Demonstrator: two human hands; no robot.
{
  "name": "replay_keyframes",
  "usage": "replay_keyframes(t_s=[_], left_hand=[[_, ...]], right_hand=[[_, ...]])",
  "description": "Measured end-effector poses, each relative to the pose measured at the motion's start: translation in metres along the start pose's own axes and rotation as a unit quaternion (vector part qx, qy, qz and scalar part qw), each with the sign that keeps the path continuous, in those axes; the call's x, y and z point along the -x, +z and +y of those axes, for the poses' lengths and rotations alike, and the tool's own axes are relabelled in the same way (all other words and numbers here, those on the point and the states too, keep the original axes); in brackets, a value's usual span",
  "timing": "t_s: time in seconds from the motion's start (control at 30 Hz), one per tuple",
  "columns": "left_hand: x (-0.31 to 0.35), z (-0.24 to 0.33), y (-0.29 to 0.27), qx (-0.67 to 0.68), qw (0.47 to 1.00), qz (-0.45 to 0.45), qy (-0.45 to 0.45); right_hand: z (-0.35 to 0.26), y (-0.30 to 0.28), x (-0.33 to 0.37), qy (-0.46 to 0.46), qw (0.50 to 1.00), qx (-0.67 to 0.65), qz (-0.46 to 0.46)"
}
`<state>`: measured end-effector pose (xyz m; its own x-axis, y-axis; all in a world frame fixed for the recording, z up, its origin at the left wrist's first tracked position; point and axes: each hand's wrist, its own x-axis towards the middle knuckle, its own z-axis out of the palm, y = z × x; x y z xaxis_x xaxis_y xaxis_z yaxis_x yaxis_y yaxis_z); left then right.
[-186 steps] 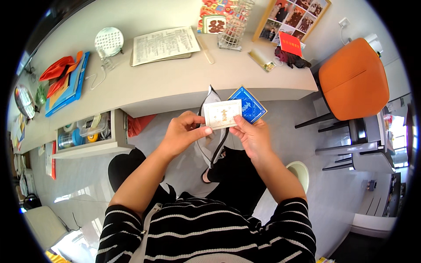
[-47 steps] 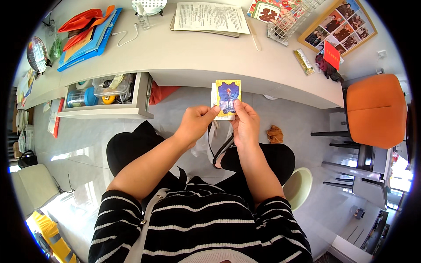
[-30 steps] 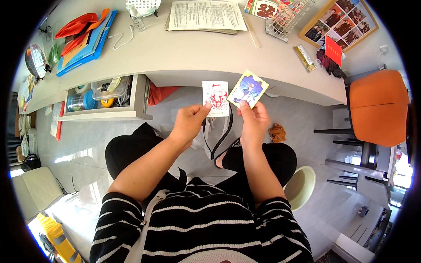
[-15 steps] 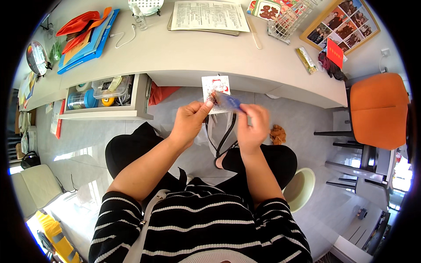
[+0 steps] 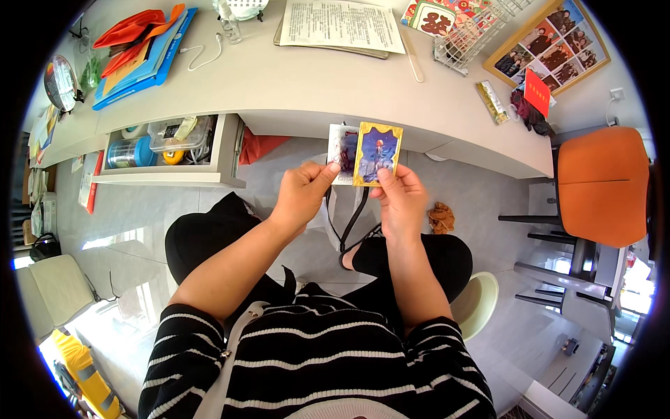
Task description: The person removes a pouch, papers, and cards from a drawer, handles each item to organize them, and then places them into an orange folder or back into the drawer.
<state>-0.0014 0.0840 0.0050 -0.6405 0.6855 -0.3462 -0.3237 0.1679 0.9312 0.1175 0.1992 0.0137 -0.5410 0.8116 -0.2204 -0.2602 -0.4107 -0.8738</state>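
Note:
In front of the desk edge, my left hand (image 5: 301, 192) pinches a white picture card (image 5: 341, 150) with a dark figure printed on it. My right hand (image 5: 400, 199) grips a gold-bordered picture card (image 5: 378, 150) showing a figure on a blue-purple ground, its thumb on the lower part. Both cards stand nearly upright, side by side. The gold-bordered one overlaps the right edge of the white one. Whether more cards lie behind either cannot be made out.
An open drawer (image 5: 167, 178) with a plastic box and a blue-lidded jar juts out at left. On the desk (image 5: 279, 84) lie blue folders (image 5: 150, 73), a white cable (image 5: 204, 54) and printed papers (image 5: 342, 28). A pale bin (image 5: 480, 307) and an orange chair (image 5: 601, 185) stand at right.
The blurred blue card in my right hand has turned into an upright, gold-bordered face beside the other card. My left hand's card now shows a dark figure. The view has shifted slightly.

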Motion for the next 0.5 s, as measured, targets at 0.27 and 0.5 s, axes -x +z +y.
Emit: replay_keyframes(t_s=[0.27, 0.5], left_hand=[[0.0, -0.005, 0.001, 0.025, 1.0, -0.01, 0.007], [0.008, 0.003, 0.001, 0.133, 0.99, -0.002, -0.051]], right_hand=[[0.026, 0.005, 0.002, -0.074, 0.945, 0.317, -0.019], [0.057, -0.02, -0.08, 0.172, 0.97, -0.055, 0.161]])
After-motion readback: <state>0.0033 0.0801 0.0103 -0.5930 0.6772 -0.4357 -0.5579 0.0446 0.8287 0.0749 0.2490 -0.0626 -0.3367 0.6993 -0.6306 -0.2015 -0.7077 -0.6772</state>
